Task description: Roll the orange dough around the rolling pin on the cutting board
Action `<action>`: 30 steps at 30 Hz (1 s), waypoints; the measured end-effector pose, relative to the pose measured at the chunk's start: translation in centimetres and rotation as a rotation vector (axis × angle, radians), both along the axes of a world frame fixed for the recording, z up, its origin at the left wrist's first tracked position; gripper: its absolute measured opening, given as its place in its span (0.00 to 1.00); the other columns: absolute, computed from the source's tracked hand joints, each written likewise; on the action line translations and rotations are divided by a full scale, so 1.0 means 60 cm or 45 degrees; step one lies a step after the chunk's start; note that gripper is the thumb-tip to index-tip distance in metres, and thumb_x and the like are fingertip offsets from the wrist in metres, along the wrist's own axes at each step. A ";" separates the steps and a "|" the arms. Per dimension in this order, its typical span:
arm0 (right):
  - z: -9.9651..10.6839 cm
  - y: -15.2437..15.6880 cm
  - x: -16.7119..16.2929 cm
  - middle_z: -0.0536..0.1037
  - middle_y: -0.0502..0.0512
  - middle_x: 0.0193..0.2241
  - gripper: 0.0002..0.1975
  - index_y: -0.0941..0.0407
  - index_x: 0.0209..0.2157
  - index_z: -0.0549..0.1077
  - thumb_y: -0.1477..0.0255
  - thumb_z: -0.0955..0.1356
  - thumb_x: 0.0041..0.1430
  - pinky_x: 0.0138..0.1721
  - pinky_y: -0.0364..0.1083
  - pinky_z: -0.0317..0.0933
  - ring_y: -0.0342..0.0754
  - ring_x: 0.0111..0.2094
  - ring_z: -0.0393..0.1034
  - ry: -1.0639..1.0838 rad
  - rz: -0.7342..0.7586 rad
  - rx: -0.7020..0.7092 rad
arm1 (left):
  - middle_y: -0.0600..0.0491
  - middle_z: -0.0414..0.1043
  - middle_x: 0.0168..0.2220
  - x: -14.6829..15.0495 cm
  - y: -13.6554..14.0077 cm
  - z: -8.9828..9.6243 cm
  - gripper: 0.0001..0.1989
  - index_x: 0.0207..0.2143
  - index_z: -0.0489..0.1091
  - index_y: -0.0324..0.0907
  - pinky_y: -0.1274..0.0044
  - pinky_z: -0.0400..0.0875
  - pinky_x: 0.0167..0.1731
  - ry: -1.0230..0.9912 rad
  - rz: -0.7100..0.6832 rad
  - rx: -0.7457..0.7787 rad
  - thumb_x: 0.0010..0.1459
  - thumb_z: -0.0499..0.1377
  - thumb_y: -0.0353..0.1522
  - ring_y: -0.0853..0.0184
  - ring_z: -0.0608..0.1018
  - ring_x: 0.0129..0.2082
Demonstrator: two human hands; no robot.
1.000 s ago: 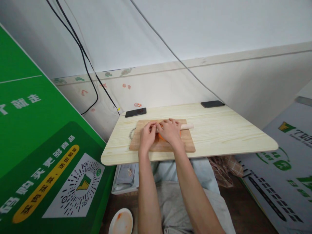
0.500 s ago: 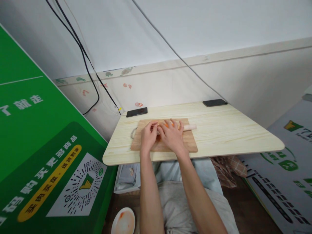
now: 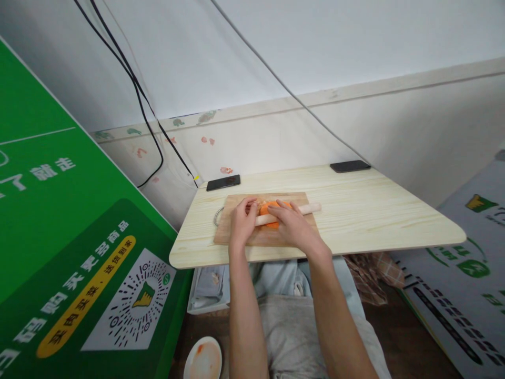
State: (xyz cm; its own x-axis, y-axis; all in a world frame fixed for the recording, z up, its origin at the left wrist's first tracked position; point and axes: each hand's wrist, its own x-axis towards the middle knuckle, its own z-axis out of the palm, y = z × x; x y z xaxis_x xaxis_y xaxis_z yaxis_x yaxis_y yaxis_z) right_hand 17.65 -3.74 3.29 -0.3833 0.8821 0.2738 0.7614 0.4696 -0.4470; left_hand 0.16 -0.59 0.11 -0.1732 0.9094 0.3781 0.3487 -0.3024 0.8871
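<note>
A pale wooden rolling pin [image 3: 311,208] lies slantwise over a flat orange piece that looks like dough [image 3: 269,207], on a wooden cutting board [image 3: 229,231]. My left hand [image 3: 243,221] is at the pin's left end, its fingers curled and closed around that end, partly hidden. Over the pin's middle and right part, my right hand [image 3: 295,225] rests with its fingers bent across it and the thumb side towards the left. Orange shows in front of and behind the pin between both hands.
A black phone [image 3: 223,182] lies at the back left of the pale table [image 3: 379,216], and another dark phone [image 3: 350,166] at the back right. Below the table are a stained white plate [image 3: 203,360] and a white box [image 3: 209,289]. A green panel [image 3: 79,210] stands left.
My right hand has shifted right and drawn its spread fingers together over the rolling pin. More of the orange piece and the pin now shows. The left hand stays near the pin's left end.
</note>
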 end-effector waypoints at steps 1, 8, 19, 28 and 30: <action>-0.003 0.004 0.000 0.80 0.58 0.62 0.33 0.54 0.60 0.78 0.88 0.58 0.61 0.75 0.60 0.46 0.51 0.73 0.60 0.033 -0.018 0.008 | 0.47 0.84 0.43 0.000 0.000 0.000 0.09 0.47 0.78 0.42 0.69 0.78 0.51 0.000 -0.002 0.001 0.68 0.59 0.32 0.61 0.84 0.45; -0.016 0.036 -0.012 0.83 0.59 0.56 0.27 0.56 0.55 0.82 0.87 0.60 0.63 0.75 0.61 0.43 0.52 0.65 0.71 0.279 -0.037 0.165 | 0.46 0.83 0.45 -0.001 0.001 0.001 0.09 0.47 0.78 0.41 0.70 0.78 0.50 -0.001 -0.030 0.029 0.69 0.58 0.30 0.62 0.84 0.46; 0.013 0.016 0.007 0.87 0.56 0.45 0.23 0.55 0.36 0.86 0.89 0.62 0.57 0.56 0.46 0.69 0.49 0.48 0.81 0.453 0.106 0.019 | 0.47 0.84 0.43 0.000 0.001 0.002 0.09 0.46 0.79 0.41 0.70 0.78 0.51 0.004 -0.004 0.009 0.68 0.59 0.31 0.62 0.84 0.45; 0.007 0.023 -0.010 0.85 0.57 0.49 0.24 0.52 0.45 0.86 0.86 0.63 0.61 0.61 0.53 0.62 0.56 0.54 0.73 0.365 -0.244 0.111 | 0.47 0.84 0.44 -0.001 0.002 0.000 0.09 0.46 0.78 0.42 0.70 0.78 0.51 0.000 -0.029 0.021 0.68 0.59 0.32 0.61 0.84 0.46; 0.010 0.016 -0.008 0.85 0.53 0.50 0.27 0.49 0.46 0.86 0.87 0.62 0.58 0.61 0.52 0.62 0.56 0.54 0.72 0.345 -0.166 0.071 | 0.47 0.84 0.44 -0.001 0.002 0.000 0.09 0.46 0.78 0.42 0.69 0.78 0.51 -0.013 -0.037 0.023 0.68 0.59 0.32 0.61 0.84 0.45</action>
State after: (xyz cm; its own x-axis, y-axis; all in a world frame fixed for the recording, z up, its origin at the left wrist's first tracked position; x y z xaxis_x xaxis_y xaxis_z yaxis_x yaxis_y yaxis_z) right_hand 17.14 -2.78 3.86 -0.1745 0.8997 0.4001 0.6733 0.4055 -0.6182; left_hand 0.09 -0.45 0.13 -0.1507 0.9071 0.3930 0.3303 -0.3285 0.8849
